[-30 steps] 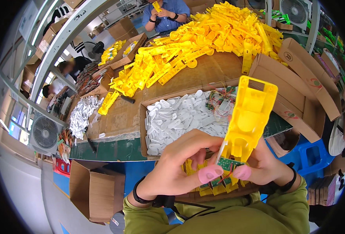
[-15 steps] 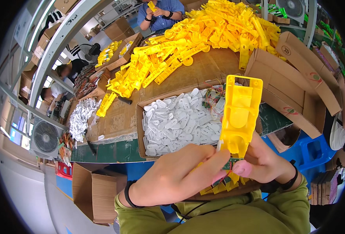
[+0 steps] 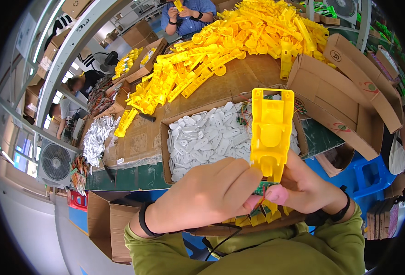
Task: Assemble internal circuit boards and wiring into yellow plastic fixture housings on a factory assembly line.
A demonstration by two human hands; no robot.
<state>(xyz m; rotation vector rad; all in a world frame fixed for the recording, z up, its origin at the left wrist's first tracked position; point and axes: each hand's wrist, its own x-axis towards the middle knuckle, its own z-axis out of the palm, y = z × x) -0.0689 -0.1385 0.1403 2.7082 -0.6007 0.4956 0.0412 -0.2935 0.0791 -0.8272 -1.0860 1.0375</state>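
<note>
A long yellow plastic housing [image 3: 272, 130], its hollow side facing me, stands upright between my hands in front of the box of white parts. Around its lower right side my right hand [image 3: 308, 185] is closed, the thumb in a pink finger cover. My left hand [image 3: 211, 190] is at the housing's lower left, with its fingers pinched on a small green circuit board [image 3: 261, 188] with thin red and dark wires. The board sits at the housing's lower end, partly hidden by my fingers. Below my hands, several yellow housings [image 3: 257, 219] lie in a box at my lap.
A cardboard box of white oval plastic parts [image 3: 207, 140] stands on the table's near edge. Yellow housings [image 3: 253, 32] are heaped behind it. Open cartons [image 3: 335, 91] stand at right, a blue stool [image 3: 372, 176] below them. Another person [image 3: 188, 16] sits across the table.
My hands have moved slightly left, carrying the yellow housing and circuit board. The housing now stands more upright.
</note>
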